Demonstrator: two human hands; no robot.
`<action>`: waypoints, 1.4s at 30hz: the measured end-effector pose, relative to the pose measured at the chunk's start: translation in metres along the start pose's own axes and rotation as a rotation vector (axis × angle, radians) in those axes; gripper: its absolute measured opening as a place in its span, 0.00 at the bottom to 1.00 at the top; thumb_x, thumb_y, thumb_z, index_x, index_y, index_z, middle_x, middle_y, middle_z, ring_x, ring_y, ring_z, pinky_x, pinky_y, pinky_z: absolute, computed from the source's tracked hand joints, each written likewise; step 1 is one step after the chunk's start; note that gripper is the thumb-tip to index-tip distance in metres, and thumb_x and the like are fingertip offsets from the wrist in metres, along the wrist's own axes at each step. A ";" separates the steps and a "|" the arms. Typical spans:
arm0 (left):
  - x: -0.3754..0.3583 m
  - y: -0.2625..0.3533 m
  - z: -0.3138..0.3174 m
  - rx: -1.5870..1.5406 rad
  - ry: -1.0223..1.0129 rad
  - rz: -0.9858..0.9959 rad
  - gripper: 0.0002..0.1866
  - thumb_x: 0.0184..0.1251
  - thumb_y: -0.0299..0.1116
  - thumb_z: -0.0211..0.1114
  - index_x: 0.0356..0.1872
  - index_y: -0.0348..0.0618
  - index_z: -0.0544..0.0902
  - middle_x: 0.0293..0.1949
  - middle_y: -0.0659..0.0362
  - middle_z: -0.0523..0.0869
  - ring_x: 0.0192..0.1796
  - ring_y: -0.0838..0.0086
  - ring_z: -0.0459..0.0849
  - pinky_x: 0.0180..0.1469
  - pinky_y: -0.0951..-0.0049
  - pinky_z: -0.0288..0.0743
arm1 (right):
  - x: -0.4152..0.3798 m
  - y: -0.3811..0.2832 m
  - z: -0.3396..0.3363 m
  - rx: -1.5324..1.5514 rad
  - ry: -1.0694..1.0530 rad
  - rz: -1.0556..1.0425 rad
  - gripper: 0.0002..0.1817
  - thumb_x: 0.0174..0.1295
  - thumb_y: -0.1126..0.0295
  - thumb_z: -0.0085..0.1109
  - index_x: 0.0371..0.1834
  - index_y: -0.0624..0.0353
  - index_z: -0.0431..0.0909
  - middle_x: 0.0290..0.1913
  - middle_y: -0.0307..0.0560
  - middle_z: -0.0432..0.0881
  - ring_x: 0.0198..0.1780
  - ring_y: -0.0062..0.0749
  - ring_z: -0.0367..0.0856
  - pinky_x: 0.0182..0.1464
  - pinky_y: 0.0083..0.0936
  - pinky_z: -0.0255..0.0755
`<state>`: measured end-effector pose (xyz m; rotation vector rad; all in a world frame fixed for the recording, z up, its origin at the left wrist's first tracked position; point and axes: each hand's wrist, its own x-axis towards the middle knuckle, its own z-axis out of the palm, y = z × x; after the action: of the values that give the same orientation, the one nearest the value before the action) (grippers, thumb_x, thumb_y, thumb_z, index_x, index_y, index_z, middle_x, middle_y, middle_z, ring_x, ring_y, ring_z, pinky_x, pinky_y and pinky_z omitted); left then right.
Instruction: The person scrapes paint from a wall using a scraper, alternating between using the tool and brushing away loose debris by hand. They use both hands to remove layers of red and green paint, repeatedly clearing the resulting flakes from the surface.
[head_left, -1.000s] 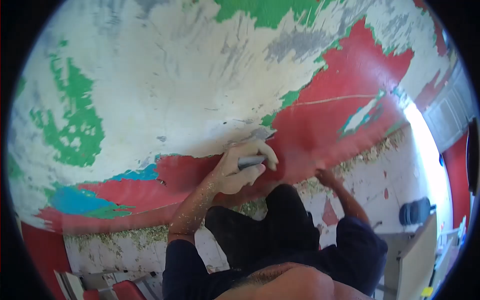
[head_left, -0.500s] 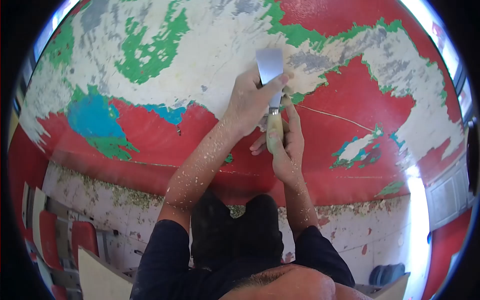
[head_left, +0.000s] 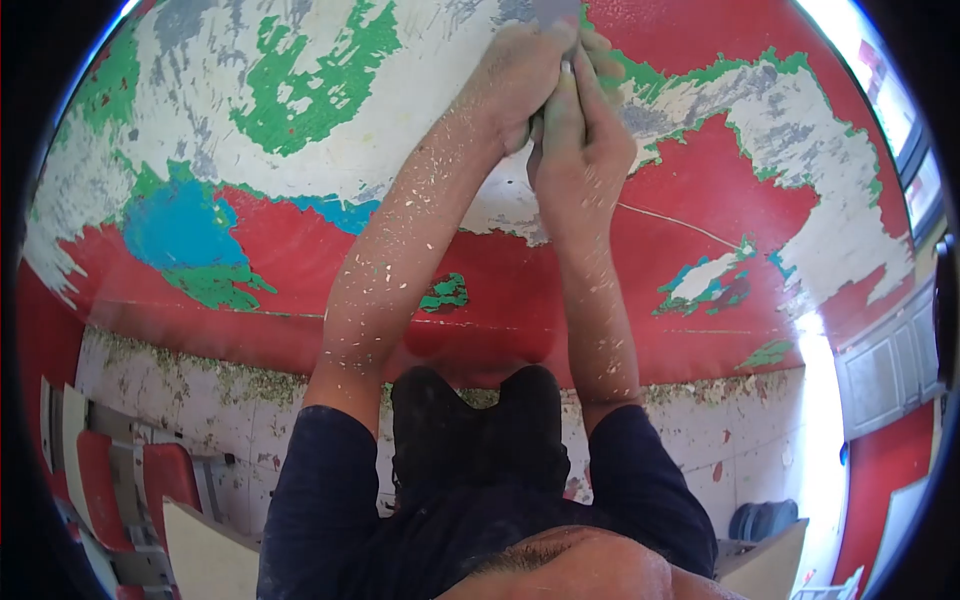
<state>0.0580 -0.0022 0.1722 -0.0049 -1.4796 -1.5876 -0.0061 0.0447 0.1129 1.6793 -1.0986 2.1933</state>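
Observation:
Both hands are at the top middle of the view, close together on a metal scraper (head_left: 558, 14). My right hand (head_left: 585, 150) is wrapped round its light handle (head_left: 565, 100). My left hand (head_left: 525, 75) grips around the base of the blade, its fingers partly hidden. The blade reaches up to the top edge of the frame, against the painted surface (head_left: 440, 60). Patches of white, grey, green, blue and red show on this surface. Pale paint flakes stick to both forearms.
Paint chips lie on the tiled floor (head_left: 700, 440) along the base of the red surface. Red chairs (head_left: 170, 478) stand at the lower left. A light panelled door (head_left: 885, 380) is at the right, beside a bright strip of light.
Both hands and the scraper have moved up and away from my body, and my arms are stretched further out. The left hand still grips near the blade.

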 end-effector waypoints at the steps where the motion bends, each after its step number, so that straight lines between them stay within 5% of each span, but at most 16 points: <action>1: 0.006 0.008 0.001 -0.009 0.028 0.026 0.19 0.73 0.39 0.44 0.39 0.31 0.76 0.33 0.50 0.82 0.36 0.67 0.81 0.41 0.67 0.78 | 0.011 -0.007 0.001 0.068 -0.035 0.110 0.20 0.66 0.72 0.47 0.60 0.68 0.71 0.27 0.44 0.78 0.26 0.19 0.73 0.30 0.21 0.69; 3: 0.021 0.016 0.001 -0.021 0.088 0.077 0.17 0.75 0.38 0.43 0.45 0.32 0.74 0.40 0.50 0.81 0.44 0.66 0.81 0.48 0.66 0.78 | 0.033 -0.014 0.000 0.215 -0.100 0.330 0.19 0.67 0.71 0.48 0.57 0.68 0.74 0.24 0.40 0.76 0.24 0.16 0.70 0.27 0.18 0.66; 6: 0.024 -0.011 -0.017 0.142 0.005 0.105 0.17 0.69 0.36 0.45 0.37 0.32 0.78 0.28 0.51 0.82 0.31 0.69 0.81 0.35 0.71 0.77 | 0.010 -0.016 0.005 0.219 0.023 0.318 0.19 0.67 0.69 0.48 0.57 0.68 0.75 0.20 0.36 0.72 0.22 0.12 0.65 0.24 0.16 0.60; 7: 0.006 -0.001 -0.012 0.184 0.043 -0.033 0.18 0.68 0.41 0.50 0.33 0.34 0.79 0.26 0.52 0.81 0.31 0.66 0.81 0.43 0.60 0.77 | 0.002 -0.015 0.005 0.292 0.026 0.281 0.19 0.68 0.68 0.47 0.57 0.69 0.74 0.20 0.34 0.71 0.20 0.12 0.63 0.22 0.17 0.59; 10: 0.026 0.017 -0.012 0.070 0.034 -0.070 0.17 0.75 0.36 0.42 0.43 0.31 0.74 0.37 0.52 0.80 0.37 0.67 0.80 0.42 0.66 0.77 | 0.020 -0.012 0.016 0.329 0.002 0.271 0.19 0.71 0.68 0.45 0.62 0.62 0.72 0.22 0.34 0.68 0.14 0.10 0.56 0.13 0.13 0.49; 11: 0.014 0.039 0.013 0.098 0.195 -0.014 0.17 0.75 0.35 0.42 0.41 0.31 0.75 0.35 0.52 0.80 0.35 0.68 0.80 0.42 0.68 0.77 | 0.024 -0.014 0.016 0.323 0.006 0.262 0.19 0.71 0.68 0.44 0.62 0.62 0.72 0.22 0.34 0.68 0.14 0.10 0.56 0.13 0.13 0.48; 13: 0.015 0.020 -0.005 0.084 0.045 -0.053 0.16 0.74 0.34 0.43 0.39 0.32 0.76 0.35 0.53 0.80 0.35 0.69 0.79 0.41 0.69 0.76 | 0.023 -0.019 0.016 0.320 -0.007 0.266 0.19 0.71 0.68 0.44 0.62 0.62 0.72 0.22 0.34 0.68 0.13 0.10 0.56 0.13 0.13 0.48; 16: -0.003 0.024 0.000 0.045 0.117 -0.091 0.13 0.73 0.32 0.46 0.34 0.34 0.75 0.31 0.55 0.79 0.34 0.71 0.79 0.37 0.70 0.75 | -0.010 -0.027 0.000 0.352 -0.037 0.424 0.19 0.70 0.69 0.44 0.62 0.62 0.72 0.22 0.34 0.68 0.15 0.10 0.57 0.14 0.13 0.48; 18: 0.012 0.012 -0.020 -0.038 -0.017 -0.074 0.12 0.73 0.32 0.46 0.34 0.34 0.75 0.30 0.56 0.79 0.33 0.71 0.79 0.36 0.69 0.75 | 0.001 -0.024 0.003 0.223 -0.052 0.280 0.19 0.69 0.70 0.45 0.62 0.63 0.72 0.23 0.36 0.71 0.16 0.10 0.59 0.15 0.13 0.51; 22: 0.010 0.043 0.020 -0.116 0.182 0.002 0.14 0.74 0.34 0.45 0.37 0.34 0.75 0.26 0.60 0.76 0.29 0.72 0.77 0.33 0.71 0.74 | -0.004 -0.032 0.003 -0.172 0.039 -0.102 0.22 0.65 0.72 0.50 0.61 0.68 0.70 0.27 0.44 0.80 0.26 0.17 0.71 0.28 0.15 0.64; 24: 0.021 0.035 0.019 -0.208 0.097 -0.098 0.14 0.74 0.35 0.46 0.38 0.34 0.75 0.24 0.61 0.74 0.27 0.74 0.75 0.30 0.73 0.73 | -0.013 -0.033 0.001 -0.226 0.079 -0.195 0.22 0.64 0.72 0.51 0.61 0.69 0.70 0.31 0.49 0.83 0.27 0.19 0.74 0.31 0.16 0.67; 28: 0.031 0.016 0.000 -0.068 -0.007 -0.099 0.14 0.74 0.36 0.46 0.40 0.35 0.75 0.23 0.63 0.73 0.23 0.78 0.72 0.26 0.77 0.71 | -0.015 -0.022 -0.004 -0.147 -0.012 0.080 0.22 0.63 0.73 0.52 0.61 0.69 0.71 0.36 0.56 0.84 0.27 0.21 0.75 0.31 0.18 0.69; 31: 0.036 0.019 0.001 -0.137 -0.047 -0.094 0.14 0.75 0.36 0.46 0.39 0.36 0.75 0.23 0.64 0.73 0.22 0.79 0.70 0.25 0.78 0.70 | 0.006 -0.017 -0.002 -0.151 0.017 0.033 0.22 0.63 0.73 0.52 0.61 0.69 0.71 0.33 0.53 0.83 0.26 0.21 0.75 0.31 0.19 0.69; 34: 0.034 0.015 0.000 -0.264 -0.030 -0.115 0.13 0.75 0.35 0.46 0.37 0.37 0.75 0.22 0.64 0.72 0.22 0.79 0.70 0.24 0.79 0.69 | -0.005 -0.041 -0.004 0.097 -0.039 0.241 0.22 0.62 0.74 0.52 0.60 0.69 0.71 0.28 0.49 0.81 0.26 0.22 0.74 0.31 0.20 0.68; 40: 0.030 0.026 0.003 -0.164 0.002 -0.143 0.12 0.75 0.36 0.45 0.36 0.41 0.73 0.22 0.65 0.71 0.22 0.81 0.69 0.22 0.83 0.67 | 0.009 -0.017 0.014 -0.215 0.059 -0.175 0.22 0.60 0.77 0.49 0.59 0.68 0.72 0.28 0.55 0.80 0.26 0.32 0.78 0.33 0.24 0.71; 42: 0.040 0.025 0.000 -0.246 -0.028 -0.177 0.11 0.75 0.36 0.45 0.35 0.43 0.72 0.22 0.66 0.71 0.21 0.81 0.68 0.22 0.83 0.66 | 0.015 -0.023 0.016 -0.209 0.054 -0.153 0.21 0.63 0.76 0.47 0.59 0.68 0.72 0.36 0.54 0.82 0.36 0.29 0.79 0.42 0.21 0.71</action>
<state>0.0506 -0.0220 0.2145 -0.0387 -1.3266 -1.9129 0.0133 0.0468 0.1377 1.5524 -1.1027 1.9457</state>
